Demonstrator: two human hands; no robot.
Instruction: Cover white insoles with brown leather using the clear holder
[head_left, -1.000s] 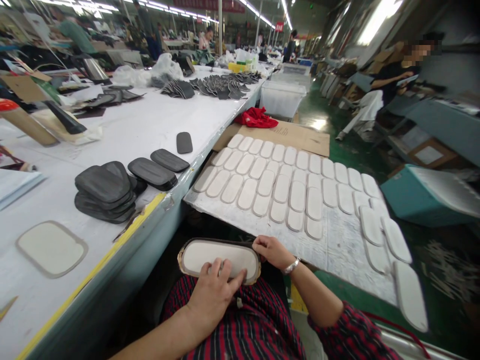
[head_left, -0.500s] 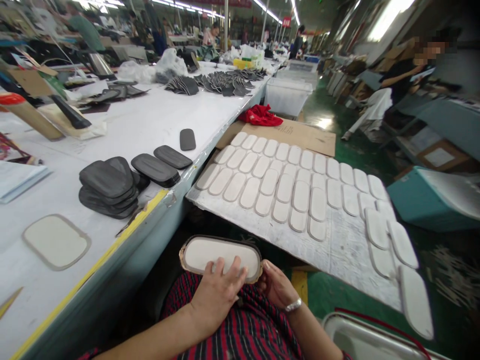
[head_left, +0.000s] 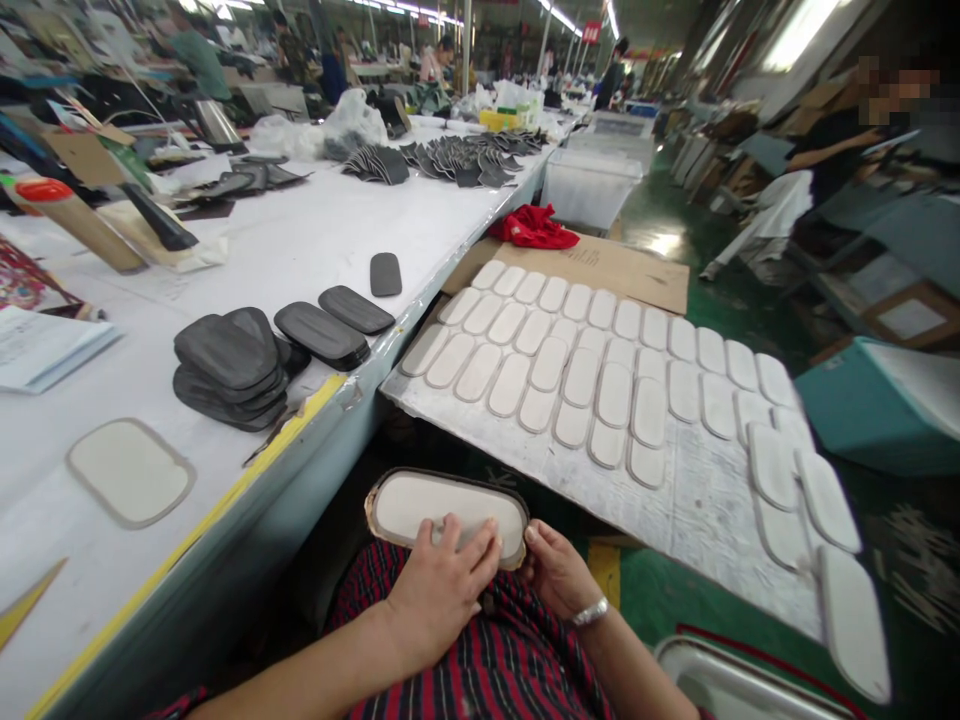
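Evidently for steadiness, the pad (head_left: pixel 431 505), at the view's six o'clock, is being pressed by the left hand (head_left: pixel 442 595), fingers spread; its rim (head_left: pixel 517 561) is being pinched near four o'clock by the right hand (head_left: pixel 564 578), seemingly for edge control.

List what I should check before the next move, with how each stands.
1. Left hand steadying the held piece: ok, fingers rest on its pale face.
2. Right hand has a grip on the rim: ok, fingertips are at the piece's right end.
3. Rim even all round: not ok, ragged tan material shows at the left end.
4. Underside sound: cannot tell, it faces away.
5. Pale ovals on the board all apart: not ok, several overlap.
6. Dark stack clear of both hands: ok.
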